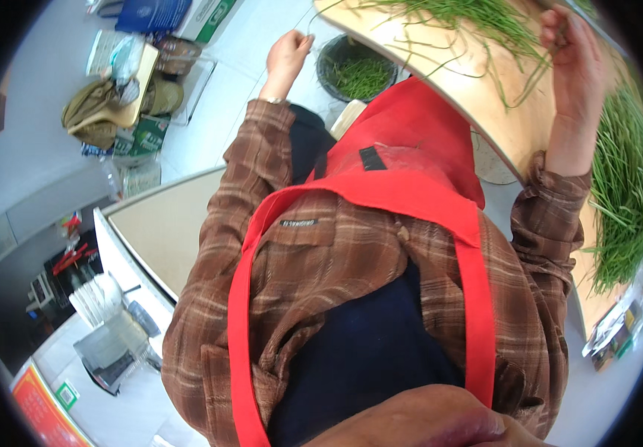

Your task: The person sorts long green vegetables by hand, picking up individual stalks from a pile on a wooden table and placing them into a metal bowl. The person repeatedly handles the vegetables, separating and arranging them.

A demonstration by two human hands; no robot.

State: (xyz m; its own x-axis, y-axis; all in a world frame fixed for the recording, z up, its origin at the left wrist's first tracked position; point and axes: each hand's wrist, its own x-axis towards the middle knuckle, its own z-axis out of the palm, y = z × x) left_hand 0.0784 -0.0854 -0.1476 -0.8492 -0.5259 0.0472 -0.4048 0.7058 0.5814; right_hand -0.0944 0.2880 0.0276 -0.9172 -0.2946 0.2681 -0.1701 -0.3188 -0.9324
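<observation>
My left hand [289, 56] is raised beyond the table's near edge, its fingertips pinched on the end of a thin green stalk [321, 12] that curves over the edge. My right hand [575, 61] is raised over the right part of the wooden table [522, 131], fingers curled on a few long green stalks [536, 84] that trail down to the tabletop. A loose heap of green stalks [466, 17] lies at the top of the table. A larger bundle of green stalks [623, 190] lies at the right. The tips of some right-hand fingers are blurred.
Below the table edge stands a dark bin [357, 70] lined with plastic, with green trimmings inside. A red apron [416, 139] covers my lap. At left are a small wooden stool [137, 95] with bags, and a counter [75, 357] with stacked white bowls [97, 299].
</observation>
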